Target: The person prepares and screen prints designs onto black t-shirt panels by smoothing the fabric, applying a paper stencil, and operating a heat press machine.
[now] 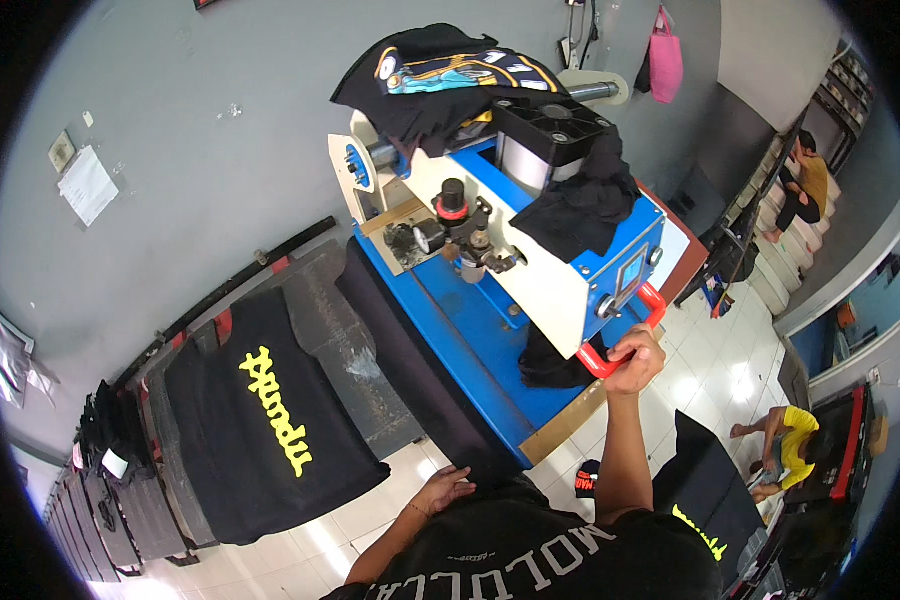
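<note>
My right hand (635,361) is closed round the red handle (598,361) on the front of a blue and cream heat press machine (542,268). Down by the near end of a long black padded board (420,375), my left hand (444,490) rests with its fingers stretched out, nothing visible in them. The board lies along the left side of the machine's blue base (440,300). A black T-shirt (270,420) with bright yellow lettering is spread on a dark board further left. Black cloth (550,362) bunches beneath the press head, partly hidden.
Black shirts, one with a colourful print (460,75), drape over the machine's top. A pressure gauge (428,236) sticks out at its side. Several dark boards (100,515) line the far left. To the right, another person (795,450) crouches near a black printed cloth (705,490); someone sits on stairs (805,185).
</note>
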`<action>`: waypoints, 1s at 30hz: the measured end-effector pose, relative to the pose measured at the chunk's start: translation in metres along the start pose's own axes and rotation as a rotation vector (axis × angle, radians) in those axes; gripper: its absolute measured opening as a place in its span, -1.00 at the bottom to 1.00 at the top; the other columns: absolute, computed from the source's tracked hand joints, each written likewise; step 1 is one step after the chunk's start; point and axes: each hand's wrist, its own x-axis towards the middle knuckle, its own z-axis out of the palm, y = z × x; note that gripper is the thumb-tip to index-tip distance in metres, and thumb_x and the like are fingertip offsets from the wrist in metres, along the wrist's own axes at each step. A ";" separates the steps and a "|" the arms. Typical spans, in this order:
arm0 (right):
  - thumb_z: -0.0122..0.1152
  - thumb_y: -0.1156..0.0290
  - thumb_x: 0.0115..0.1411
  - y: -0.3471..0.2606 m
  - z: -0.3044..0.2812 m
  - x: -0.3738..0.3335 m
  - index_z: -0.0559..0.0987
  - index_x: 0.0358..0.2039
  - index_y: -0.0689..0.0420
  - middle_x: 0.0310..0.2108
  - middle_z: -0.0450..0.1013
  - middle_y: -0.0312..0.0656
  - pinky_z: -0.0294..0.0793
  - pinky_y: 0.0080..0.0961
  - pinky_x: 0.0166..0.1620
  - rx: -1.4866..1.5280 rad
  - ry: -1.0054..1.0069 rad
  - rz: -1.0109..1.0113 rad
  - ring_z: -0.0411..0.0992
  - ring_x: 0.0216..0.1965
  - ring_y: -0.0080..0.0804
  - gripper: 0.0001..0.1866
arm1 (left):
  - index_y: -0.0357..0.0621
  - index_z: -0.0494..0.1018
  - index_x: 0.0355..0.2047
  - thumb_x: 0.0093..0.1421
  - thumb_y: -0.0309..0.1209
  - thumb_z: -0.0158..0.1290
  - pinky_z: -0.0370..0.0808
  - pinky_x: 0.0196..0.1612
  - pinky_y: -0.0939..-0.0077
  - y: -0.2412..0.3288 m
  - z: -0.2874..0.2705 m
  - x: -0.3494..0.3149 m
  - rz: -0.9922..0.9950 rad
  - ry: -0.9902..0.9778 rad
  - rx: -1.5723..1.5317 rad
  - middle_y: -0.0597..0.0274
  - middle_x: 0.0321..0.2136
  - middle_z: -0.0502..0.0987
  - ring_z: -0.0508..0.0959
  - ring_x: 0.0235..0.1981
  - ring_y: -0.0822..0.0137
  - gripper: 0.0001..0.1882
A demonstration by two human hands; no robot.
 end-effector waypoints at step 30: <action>0.24 0.28 -0.03 0.271 -0.112 0.161 0.42 -0.14 0.27 -0.13 0.46 0.10 0.34 -0.13 0.08 -1.331 -0.598 0.111 0.36 -0.02 0.09 -0.54 | -0.33 0.42 0.02 0.30 -0.36 0.06 0.38 0.14 0.37 -0.013 0.025 -0.096 0.500 0.032 -0.018 0.13 -0.03 0.55 0.52 -0.01 0.29 -0.64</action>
